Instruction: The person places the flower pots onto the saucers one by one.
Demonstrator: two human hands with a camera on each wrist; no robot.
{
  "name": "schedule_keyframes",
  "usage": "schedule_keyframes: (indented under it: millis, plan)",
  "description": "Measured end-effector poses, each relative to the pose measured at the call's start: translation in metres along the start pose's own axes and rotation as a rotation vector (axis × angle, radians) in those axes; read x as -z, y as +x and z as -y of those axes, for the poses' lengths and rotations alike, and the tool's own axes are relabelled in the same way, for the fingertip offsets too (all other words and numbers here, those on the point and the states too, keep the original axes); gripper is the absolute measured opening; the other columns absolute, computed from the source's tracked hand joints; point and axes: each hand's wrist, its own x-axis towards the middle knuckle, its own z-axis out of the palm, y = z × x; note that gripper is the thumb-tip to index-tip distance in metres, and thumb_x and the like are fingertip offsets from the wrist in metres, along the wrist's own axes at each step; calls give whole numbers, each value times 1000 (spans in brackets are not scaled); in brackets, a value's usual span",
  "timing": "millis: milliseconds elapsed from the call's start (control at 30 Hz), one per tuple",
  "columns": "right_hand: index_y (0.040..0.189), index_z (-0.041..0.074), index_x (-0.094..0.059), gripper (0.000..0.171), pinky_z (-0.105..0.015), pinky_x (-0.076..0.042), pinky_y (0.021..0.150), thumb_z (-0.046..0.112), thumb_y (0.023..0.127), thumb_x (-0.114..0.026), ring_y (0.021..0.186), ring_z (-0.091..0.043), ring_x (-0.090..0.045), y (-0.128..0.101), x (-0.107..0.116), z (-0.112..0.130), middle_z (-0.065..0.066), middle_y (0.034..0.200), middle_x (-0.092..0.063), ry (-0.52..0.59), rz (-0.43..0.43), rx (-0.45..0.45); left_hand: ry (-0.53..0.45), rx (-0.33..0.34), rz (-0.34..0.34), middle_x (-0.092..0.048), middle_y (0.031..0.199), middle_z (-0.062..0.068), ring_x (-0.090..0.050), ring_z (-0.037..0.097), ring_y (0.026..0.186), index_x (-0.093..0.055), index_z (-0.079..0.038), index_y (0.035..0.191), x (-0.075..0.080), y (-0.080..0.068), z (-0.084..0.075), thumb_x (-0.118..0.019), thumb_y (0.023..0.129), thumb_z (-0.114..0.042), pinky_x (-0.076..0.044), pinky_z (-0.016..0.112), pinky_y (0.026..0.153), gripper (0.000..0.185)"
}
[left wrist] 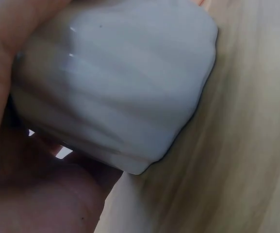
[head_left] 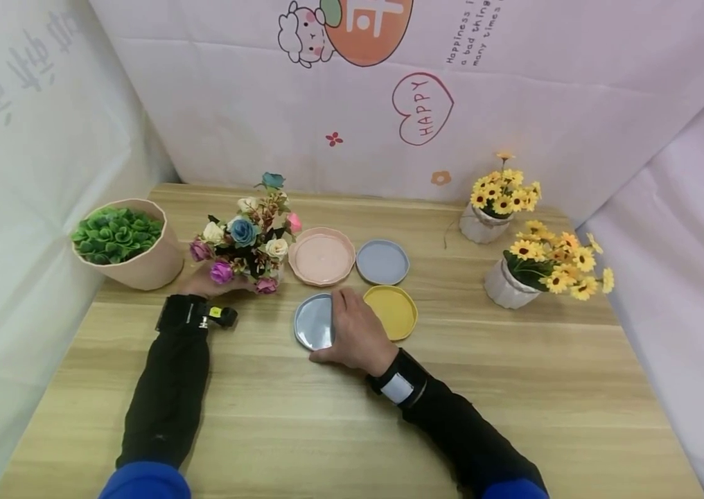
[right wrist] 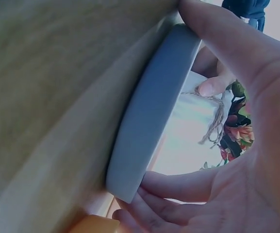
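From your head camera, your left hand (head_left: 205,281) is mostly hidden behind the mixed bouquet (head_left: 246,239), so the grip cannot be read there. Your left wrist camera fills that in: your fingers (left wrist: 4,58) are curled around a white ribbed pot (left wrist: 115,82), which sits close above the wooden table (left wrist: 246,145). Whether its base touches the wood is not clear.

Your right hand (head_left: 355,333) lies over the near grey saucer (head_left: 313,321). From above you see only the hand covering the saucer's right part. The right wrist camera shows what that hides: your thumb and fingertips (right wrist: 178,187) pinch the saucer's rim (right wrist: 154,111), and the saucer is tilted up on edge off the table.

Around that saucer, the yellow saucer (head_left: 392,312) lies just beside your right hand, with the pink saucer (head_left: 322,258) and a second grey saucer (head_left: 382,261) behind them. The green plant pot (head_left: 134,242) sits at the table's left edge, near the bouquet. Two sunflower pots (head_left: 508,277) stand well apart on the right. The widest bare wood is the near half of the table, around your forearms
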Motion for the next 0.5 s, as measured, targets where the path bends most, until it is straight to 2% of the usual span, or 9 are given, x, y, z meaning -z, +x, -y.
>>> schedule_keyframes:
  millis: [67,100,200,433,500]
  plan:
    - [146,-8,-47,121,-46,-61,100,59,60,-100,117,-33,-59,0,0,0,-22,134,-56,21,12,-8,30,25,-18,-49,157,30,-48,45,147,-43,8,154,-4,-1,-4,-73,96,-32,-46,48,122,76]
    - [146,-8,-46,120,-46,-61,100,58,61,-100,119,-33,-58,0,0,-1,-23,135,-55,34,19,-13,135,42,-87,-55,145,39,-54,55,135,-48,15,146,-6,-1,-6,-78,91,-42,-50,57,115,84]
    - [149,-8,-44,121,-46,-61,101,57,63,-99,122,-33,-57,0,1,-2,-23,139,-52,52,50,-33,86,58,-74,-49,152,38,-48,56,142,-41,12,153,-11,1,-8,-81,89,-46,-42,63,121,95]
    - [148,-7,-45,121,-45,-57,107,60,63,-98,124,-32,-58,-1,6,-7,-22,142,-54,-8,99,-49,79,123,-42,-46,158,33,-44,53,147,-42,6,156,-21,8,-12,-80,88,-48,-37,63,124,95]
    - [147,-8,-45,120,-44,-57,107,59,63,-99,124,-32,-58,-2,7,-8,-22,142,-54,-8,105,-50,92,106,-40,-46,158,34,-45,53,146,-42,7,155,-23,9,-12,-80,87,-52,-38,63,124,97]
